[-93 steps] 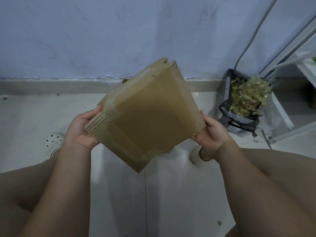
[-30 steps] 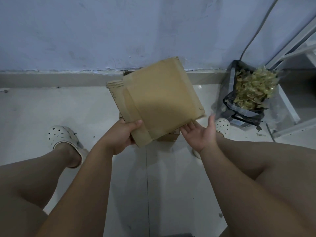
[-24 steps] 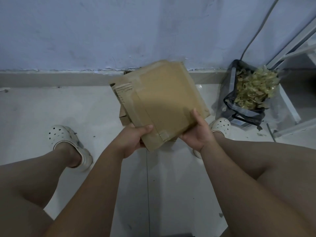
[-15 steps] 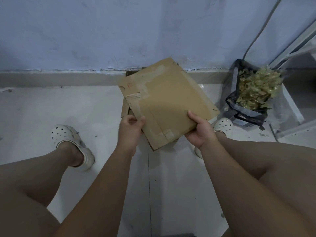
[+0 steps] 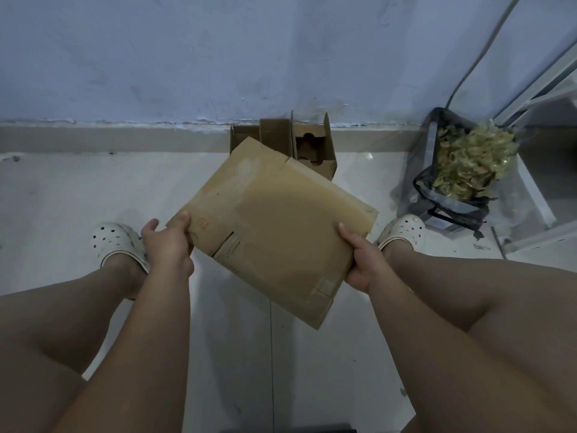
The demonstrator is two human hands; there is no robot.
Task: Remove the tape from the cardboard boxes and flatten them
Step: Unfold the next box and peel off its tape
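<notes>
We hold one flattened cardboard box (image 5: pixel 274 226) in the air over the floor, its broad face turned up towards us. Its long axis runs from the far left to the near right. Our left hand (image 5: pixel 168 245) pinches its left corner, thumb on top and fingers underneath, and our right hand (image 5: pixel 359 264) grips the short right-hand edge the same way, so the two hands sit at opposite ends of that axis. The tape (image 5: pixel 324 287) we can make out lies at the box's near right corner, just beside the right hand. We judge that hand the nearer one for picking at it, while the left steadies the sheet. A rougher seam by the left hand may carry more tape, but we cannot tell.

Beyond the box's far edge an open carton (image 5: pixel 315 151) stands against the wall (image 5: pixel 187 57), not yet flattened; we count it as one, though its upright flaps could hide a second. To the box's right sits one black bag (image 5: pixel 449 210) of crumpled yellowish scraps. Two white clogs (image 5: pixel 115 242) flank the box
</notes>
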